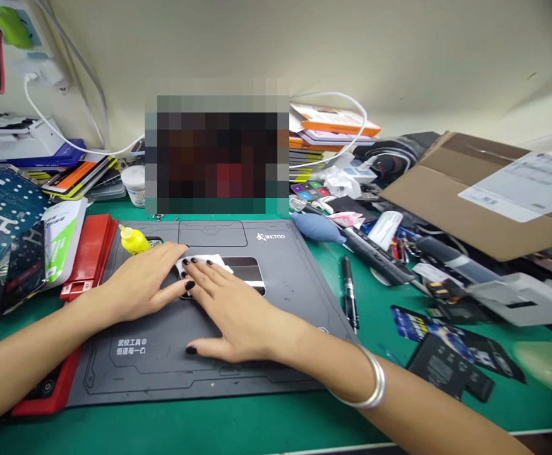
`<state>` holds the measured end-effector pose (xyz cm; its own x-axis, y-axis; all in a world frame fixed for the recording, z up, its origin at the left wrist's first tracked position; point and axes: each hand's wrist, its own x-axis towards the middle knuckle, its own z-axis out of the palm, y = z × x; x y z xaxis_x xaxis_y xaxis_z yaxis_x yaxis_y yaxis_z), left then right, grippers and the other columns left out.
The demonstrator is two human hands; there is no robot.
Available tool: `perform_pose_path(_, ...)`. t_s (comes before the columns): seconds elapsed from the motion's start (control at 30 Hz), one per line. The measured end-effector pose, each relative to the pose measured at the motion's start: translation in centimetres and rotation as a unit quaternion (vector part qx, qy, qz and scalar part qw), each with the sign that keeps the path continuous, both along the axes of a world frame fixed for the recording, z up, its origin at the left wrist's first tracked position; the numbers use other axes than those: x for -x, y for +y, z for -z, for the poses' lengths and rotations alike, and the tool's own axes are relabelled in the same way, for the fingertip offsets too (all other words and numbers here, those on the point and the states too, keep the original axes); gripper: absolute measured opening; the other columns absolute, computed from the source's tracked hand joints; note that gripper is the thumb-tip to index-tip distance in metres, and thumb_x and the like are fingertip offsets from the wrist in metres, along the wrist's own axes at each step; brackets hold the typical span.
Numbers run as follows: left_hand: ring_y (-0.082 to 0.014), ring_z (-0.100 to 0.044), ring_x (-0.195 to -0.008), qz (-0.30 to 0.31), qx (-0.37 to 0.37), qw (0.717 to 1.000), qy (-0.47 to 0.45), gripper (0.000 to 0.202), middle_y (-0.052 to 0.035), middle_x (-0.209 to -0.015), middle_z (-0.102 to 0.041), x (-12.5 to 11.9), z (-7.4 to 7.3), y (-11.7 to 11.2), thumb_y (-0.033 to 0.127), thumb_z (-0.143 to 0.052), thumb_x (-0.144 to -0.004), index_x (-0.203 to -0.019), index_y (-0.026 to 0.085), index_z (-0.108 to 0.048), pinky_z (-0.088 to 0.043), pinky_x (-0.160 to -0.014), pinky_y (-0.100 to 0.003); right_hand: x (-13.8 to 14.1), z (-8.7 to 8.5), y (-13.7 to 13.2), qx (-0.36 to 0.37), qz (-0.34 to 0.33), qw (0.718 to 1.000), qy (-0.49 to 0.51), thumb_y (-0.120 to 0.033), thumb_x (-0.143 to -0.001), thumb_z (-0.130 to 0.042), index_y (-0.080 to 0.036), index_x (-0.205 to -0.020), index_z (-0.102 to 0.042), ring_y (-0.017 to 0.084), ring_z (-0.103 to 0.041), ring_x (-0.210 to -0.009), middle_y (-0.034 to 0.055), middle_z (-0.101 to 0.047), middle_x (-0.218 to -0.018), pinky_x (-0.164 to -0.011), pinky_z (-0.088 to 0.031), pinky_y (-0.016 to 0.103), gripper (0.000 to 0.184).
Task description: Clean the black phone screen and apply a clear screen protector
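Note:
A glossy black phone (242, 273) with a pale stripe lies flat on a grey WKTOO silicone repair mat (280, 303). My left hand (141, 281) grips the phone's left end between thumb and fingers. My right hand (233, 309) lies spread across the phone's near edge, its fingertips on a white wipe (204, 261) and its thumb on the mat. The wipe covers part of the phone. Both hands hide much of the phone, so its exact outline is unclear.
A yellow glue bottle (134, 240) stands on the mat beyond my left hand, with a red tray (89, 253) to the left. A black pen (350, 294) and a blue air blower (316, 227) lie to the right. A cardboard box flap (465, 196) and scattered parts crowd the green bench.

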<state>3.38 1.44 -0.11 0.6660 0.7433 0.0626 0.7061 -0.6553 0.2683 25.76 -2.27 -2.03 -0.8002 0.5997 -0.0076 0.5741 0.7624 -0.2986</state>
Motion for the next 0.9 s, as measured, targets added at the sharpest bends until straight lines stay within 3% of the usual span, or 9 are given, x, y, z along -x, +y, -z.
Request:
perform_pose_path(0.13,-0.0310,-0.062,-0.115,0.006,0.004,1.000,-0.009,0.046,-0.0170,-0.129,-0.063,-0.1,-0.1,0.0,0.048,-0.042,-0.100,-0.131,0.015,-0.049,-0.052,-0.095,-0.046,0.0,-0.1,0.1,0.000,0.030,0.999,-0.015,-0.070,-0.087,-0.057,0.008,-0.153,-0.032,0.041,-0.016,-0.154,0.0298,-0.019,-0.163,-0.127,-0.017,0.056,0.105)
perform_pose_path(0.33,-0.0326,-0.062,-0.117,0.000,-0.003,1.000,0.000,0.048,-0.0183,-0.131,-0.062,0.0,0.0,0.0,0.048,-0.040,-0.101,-0.133,0.013,-0.049,-0.053,-0.096,-0.048,0.3,-0.4,-1.0,0.011,-0.022,1.000,0.000,-0.070,-0.088,-0.056,0.004,-0.151,-0.039,0.037,-0.018,-0.155,0.0263,-0.029,-0.162,-0.128,-0.017,0.052,0.098)
perform_pose_path(0.5,-0.0310,-0.062,-0.116,0.007,0.004,1.000,-0.006,0.046,-0.0172,-0.130,-0.062,-0.1,-0.1,0.0,0.048,-0.042,-0.100,-0.131,0.014,-0.050,-0.052,-0.097,-0.046,0.0,-0.2,0.0,-0.004,0.028,1.000,-0.013,-0.069,-0.089,-0.055,0.006,-0.153,-0.032,0.039,-0.016,-0.155,0.0282,-0.020,-0.164,-0.127,-0.017,0.054,0.102)
perform_pose_path(0.73,-0.0331,-0.061,-0.117,0.003,0.000,1.000,0.007,0.048,-0.0185,-0.131,-0.062,-0.1,0.0,0.0,0.048,-0.039,-0.101,-0.133,0.012,-0.048,-0.052,-0.095,-0.048,0.4,-0.2,-0.9,0.006,-0.021,1.000,0.002,-0.069,-0.089,-0.056,0.004,-0.150,-0.040,0.037,-0.017,-0.155,0.0268,-0.029,-0.162,-0.128,-0.015,0.051,0.097)
perform_pose_path(0.9,-0.0314,-0.061,-0.116,0.007,0.005,1.000,0.003,0.046,-0.0170,-0.130,-0.062,-0.2,-0.1,-0.1,0.047,-0.042,-0.101,-0.131,0.014,-0.049,-0.051,-0.097,-0.046,-0.1,-0.1,0.2,0.001,0.020,1.000,-0.003,-0.067,-0.090,-0.055,0.004,-0.153,-0.034,0.039,-0.018,-0.155,0.0278,-0.021,-0.163,-0.126,-0.019,0.056,0.098)
